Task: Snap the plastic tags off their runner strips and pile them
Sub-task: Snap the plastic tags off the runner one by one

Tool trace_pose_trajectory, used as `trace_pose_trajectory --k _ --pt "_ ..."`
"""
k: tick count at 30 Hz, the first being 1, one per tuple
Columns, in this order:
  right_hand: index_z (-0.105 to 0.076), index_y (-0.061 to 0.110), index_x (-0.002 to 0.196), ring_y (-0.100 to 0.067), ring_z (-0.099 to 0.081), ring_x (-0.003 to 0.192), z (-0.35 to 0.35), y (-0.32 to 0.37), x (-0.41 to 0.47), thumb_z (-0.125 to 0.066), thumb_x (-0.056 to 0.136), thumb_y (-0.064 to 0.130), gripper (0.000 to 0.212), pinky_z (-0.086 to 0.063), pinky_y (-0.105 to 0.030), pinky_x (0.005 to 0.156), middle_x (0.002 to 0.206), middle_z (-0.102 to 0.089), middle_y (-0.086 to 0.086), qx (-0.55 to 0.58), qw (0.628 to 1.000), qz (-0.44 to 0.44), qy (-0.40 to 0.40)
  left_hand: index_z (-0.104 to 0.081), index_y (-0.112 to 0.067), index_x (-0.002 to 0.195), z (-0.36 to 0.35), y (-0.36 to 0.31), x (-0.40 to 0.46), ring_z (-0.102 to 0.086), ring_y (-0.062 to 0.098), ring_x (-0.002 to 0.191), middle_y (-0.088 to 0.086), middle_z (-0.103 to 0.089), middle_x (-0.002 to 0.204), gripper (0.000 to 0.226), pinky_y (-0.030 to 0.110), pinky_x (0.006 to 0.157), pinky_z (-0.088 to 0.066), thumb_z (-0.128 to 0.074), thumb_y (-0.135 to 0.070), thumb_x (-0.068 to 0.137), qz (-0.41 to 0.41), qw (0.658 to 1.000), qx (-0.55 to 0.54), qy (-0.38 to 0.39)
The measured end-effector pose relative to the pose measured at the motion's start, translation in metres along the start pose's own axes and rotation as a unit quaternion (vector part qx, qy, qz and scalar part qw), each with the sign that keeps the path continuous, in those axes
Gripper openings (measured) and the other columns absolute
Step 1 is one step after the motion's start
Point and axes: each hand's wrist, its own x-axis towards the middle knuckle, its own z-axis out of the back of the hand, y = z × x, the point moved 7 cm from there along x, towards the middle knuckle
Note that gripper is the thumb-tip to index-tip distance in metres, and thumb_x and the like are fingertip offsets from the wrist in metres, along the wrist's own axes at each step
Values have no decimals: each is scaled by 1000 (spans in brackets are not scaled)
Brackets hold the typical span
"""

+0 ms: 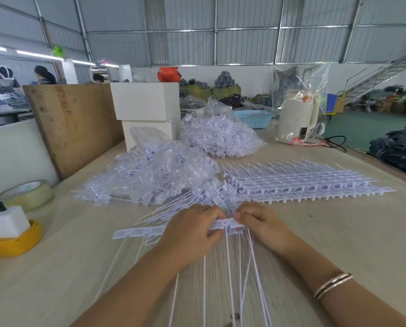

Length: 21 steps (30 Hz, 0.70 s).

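A white runner strip of plastic tags (138,232) lies across the wooden table in front of me, its long thin tails trailing toward me. My left hand (190,232) grips the strip near its middle. My right hand (261,223) pinches the strip's right end between thumb and fingers, close beside the left hand. Just beyond my hands lies a loose pile of separated tags (192,204). Stacked uncut strips (303,182) lie to the right.
Two clear bags of tags (154,168) (221,135) sit behind the pile. White boxes (147,102), a wooden board (74,123), a tape roll (29,192), a yellow tray with a white block (10,237), a blue basket (254,118) and a wrapped kettle (296,116) ring the work area.
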Motion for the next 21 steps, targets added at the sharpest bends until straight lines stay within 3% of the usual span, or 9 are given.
trace_pose_trajectory --k 2,6,10,13,17,21 --pt "-63 7 66 -9 -47 70 -5 -1 -1 -63 88 22 26 -35 -27 76 73 -52 -7 -36 999 -9 22 -58 -31 110 -1 1 1 -57 13 89 -8 -64 101 22 31 71 -44 -53 -37 89 3 1000 8 -4" --pt "-66 -1 78 -6 -47 64 -6 4 0 -69 84 20 22 -36 -24 67 74 -55 -15 -47 999 16 18 -58 -32 114 0 0 1 -57 14 86 -7 -65 97 24 27 64 -36 -50 -40 92 -8 1000 20 -16" --pt "-69 22 77 -4 -54 72 -3 7 0 -69 83 26 7 -40 -37 81 78 -63 -7 -61 998 29 1 -56 -35 116 -1 3 1 -59 15 81 -4 -64 89 26 29 66 -42 -47 -44 94 3 1000 26 -10" --pt "-67 38 76 -2 -56 72 -3 11 -1 -69 83 25 14 -41 -43 83 74 -65 2 -60 997 45 -8 -55 -37 119 0 4 2 -61 15 83 -5 -66 91 27 29 69 -45 -46 -44 94 8 1000 24 -7" --pt "-65 43 76 1 -56 71 -1 12 -1 -70 82 24 21 -39 -45 85 69 -62 17 -70 996 52 -24 -52 -36 118 0 1 2 -60 14 79 -5 -64 88 25 29 67 -44 -41 -42 96 4 999 38 -1" --pt "-65 42 73 0 -57 69 1 13 -2 -70 83 18 26 -40 -44 85 68 -64 16 -52 997 52 -34 -50 -34 119 0 -1 3 -56 15 74 -5 -60 82 25 31 64 -43 -37 -41 98 0 999 48 3"
